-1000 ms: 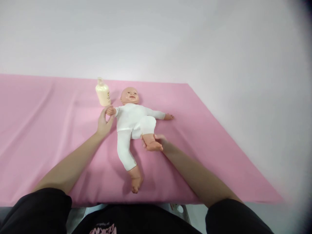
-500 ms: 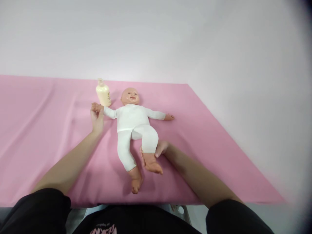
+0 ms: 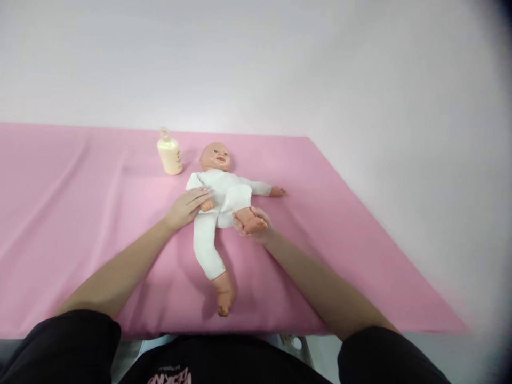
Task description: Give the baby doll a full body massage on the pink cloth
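A pink sheet (image 3: 80, 224) covers the table from the left edge to past the middle, with soft folds running across it. On it, toward the back, a cream bottle (image 3: 170, 154) stands upright, just to the left of the doll's head and apart from it.

The left hand (image 3: 187, 207) comes in from the lower left, its bare forearm stretched over the sheet. Its fingers lie flat and close together, laid over the doll's near arm, pressing that arm across the white chest so that the small plastic hand shows just under the fingertips. I cannot tell whether the thumb grips from below.

The doll (image 3: 222, 194) lies on its back in the middle of the sheet, head toward the wall, dressed in a white suit. One leg stretches straight toward the person, bare foot near the front edge of the table. The other leg is bent up at the knee, foot raised off the sheet. The far arm reaches out to the right, its hand resting on the sheet.

The right hand (image 3: 256, 226) comes from the lower right and cups the raised foot from beneath, fingers curled around the heel and ankle, the toes poking out above them.

Behind all this, a plain pale wall.
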`<state>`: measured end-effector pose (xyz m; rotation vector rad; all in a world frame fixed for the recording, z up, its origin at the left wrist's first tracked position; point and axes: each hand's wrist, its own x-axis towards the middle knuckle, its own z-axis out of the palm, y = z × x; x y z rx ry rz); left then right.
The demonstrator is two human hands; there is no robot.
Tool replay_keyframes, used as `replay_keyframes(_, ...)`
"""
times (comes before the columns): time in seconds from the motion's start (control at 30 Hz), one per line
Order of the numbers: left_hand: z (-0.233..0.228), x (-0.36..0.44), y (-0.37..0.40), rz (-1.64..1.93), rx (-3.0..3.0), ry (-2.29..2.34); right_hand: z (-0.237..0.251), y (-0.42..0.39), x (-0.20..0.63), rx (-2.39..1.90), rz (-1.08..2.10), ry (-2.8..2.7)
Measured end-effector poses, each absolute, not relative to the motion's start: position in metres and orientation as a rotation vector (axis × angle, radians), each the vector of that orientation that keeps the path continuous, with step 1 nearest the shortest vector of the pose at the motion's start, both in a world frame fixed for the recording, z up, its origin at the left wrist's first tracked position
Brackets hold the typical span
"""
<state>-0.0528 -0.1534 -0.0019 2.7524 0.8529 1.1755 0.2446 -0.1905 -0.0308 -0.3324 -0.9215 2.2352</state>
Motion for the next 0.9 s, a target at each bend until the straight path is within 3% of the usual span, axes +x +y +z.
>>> replay_keyframes(0.2,-0.004,-0.060,-0.145,1.604,2.123,1.204,-0.028,-0.203,0.249,-0.284,2.402,-1.182)
replay_keyframes(0.33,-0.018,-0.080,-0.117,1.923,1.569,1.208,-0.020,-0.205,0.242,0.085,2.721,-1.601)
replay_keyframes(0.53,-0.042,-0.107,-0.089,1.949,1.010,1.263,-0.008,-0.200,0.230,0.197,2.764,-1.867)
replay_keyframes(0.7,-0.032,-0.097,-0.098,1.977,1.187,1.249,-0.016,-0.202,0.236,0.304,2.762,-1.760)
replay_keyframes(0.9,-0.011,-0.068,-0.135,1.798,1.887,1.158,-0.039,-0.199,0.255,-0.015,2.557,-1.190)
